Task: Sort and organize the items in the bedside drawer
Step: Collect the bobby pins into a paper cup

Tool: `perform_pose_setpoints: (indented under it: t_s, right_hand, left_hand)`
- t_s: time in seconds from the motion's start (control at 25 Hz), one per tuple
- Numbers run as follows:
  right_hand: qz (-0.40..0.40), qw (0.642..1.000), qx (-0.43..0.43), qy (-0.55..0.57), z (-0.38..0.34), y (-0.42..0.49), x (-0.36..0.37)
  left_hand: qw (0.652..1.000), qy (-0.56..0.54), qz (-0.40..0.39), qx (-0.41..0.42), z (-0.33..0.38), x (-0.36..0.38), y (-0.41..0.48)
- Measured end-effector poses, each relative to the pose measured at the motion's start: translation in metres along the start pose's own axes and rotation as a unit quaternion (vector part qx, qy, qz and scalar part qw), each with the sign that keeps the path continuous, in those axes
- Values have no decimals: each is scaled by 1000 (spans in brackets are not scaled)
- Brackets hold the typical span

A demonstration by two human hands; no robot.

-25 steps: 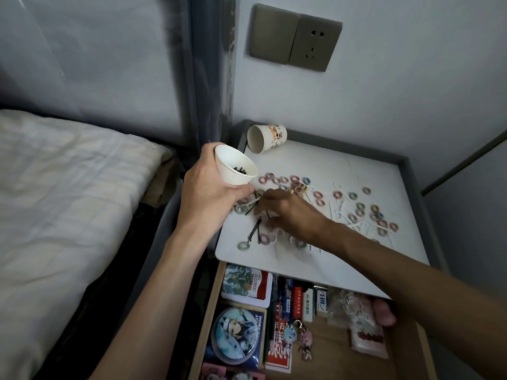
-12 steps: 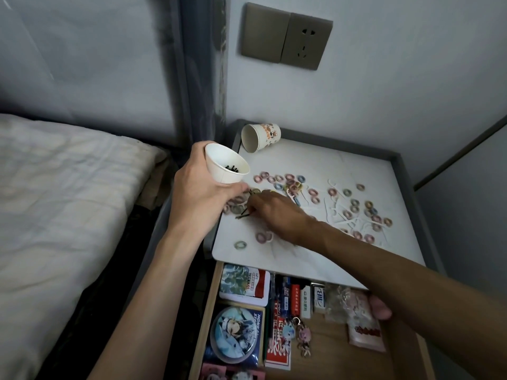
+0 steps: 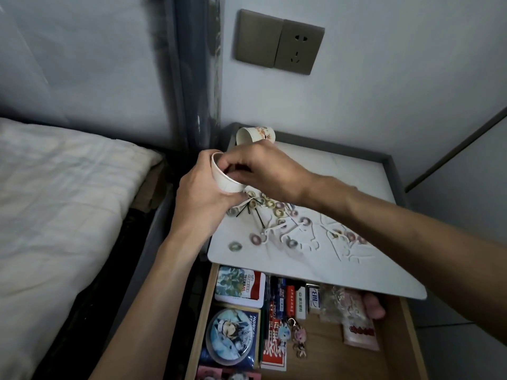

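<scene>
Gripping the cup (image 3: pixel 226 183), left fingers (image 3: pixel 230 198) curl; right fingers (image 3: pixel 233 161) pinch a hairpin (image 3: pixel 242 169).

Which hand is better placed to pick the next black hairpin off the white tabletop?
Right, probably. The left hand grips the small white paper cup; the right hand pinches a black hairpin at its mouth, just above the loose black hairpins.

Left hand (image 3: pixel 203 198) curled, gripping; right hand (image 3: pixel 263 168) pinching, palm down.

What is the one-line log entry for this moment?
left hand: holds paper cup | right hand: pinches hairpin at cup mouth | tabletop: loose hairpins, hair ties | drawer: open
</scene>
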State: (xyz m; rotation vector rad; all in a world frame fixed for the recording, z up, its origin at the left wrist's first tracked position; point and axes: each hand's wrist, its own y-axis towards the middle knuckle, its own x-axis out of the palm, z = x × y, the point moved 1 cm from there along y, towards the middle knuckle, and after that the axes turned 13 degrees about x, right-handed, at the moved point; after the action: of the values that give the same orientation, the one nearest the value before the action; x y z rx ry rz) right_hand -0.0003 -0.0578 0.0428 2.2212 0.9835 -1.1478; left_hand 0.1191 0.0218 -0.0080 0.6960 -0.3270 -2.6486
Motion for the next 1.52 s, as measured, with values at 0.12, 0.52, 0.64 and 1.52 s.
perform_pose_setpoints:
  t_s: [0.12, 0.52, 0.64, 1.52]
  right_hand:
    - [155, 972, 130, 121, 34, 1, 8]
    - [63, 950, 277, -131, 112, -7, 80]
    - [63, 945, 282, -156, 113, -6, 79]
    - [76, 906, 396, -131, 80, -17, 94]
  left_hand:
    - [1000, 12, 16, 3, -2, -5, -1]
    - [1000, 18, 22, 11, -4, -6, 0]
    - [1000, 16, 21, 9, -2, -5, 0]
    - [1000, 15, 12, 14, -2, 0, 0]
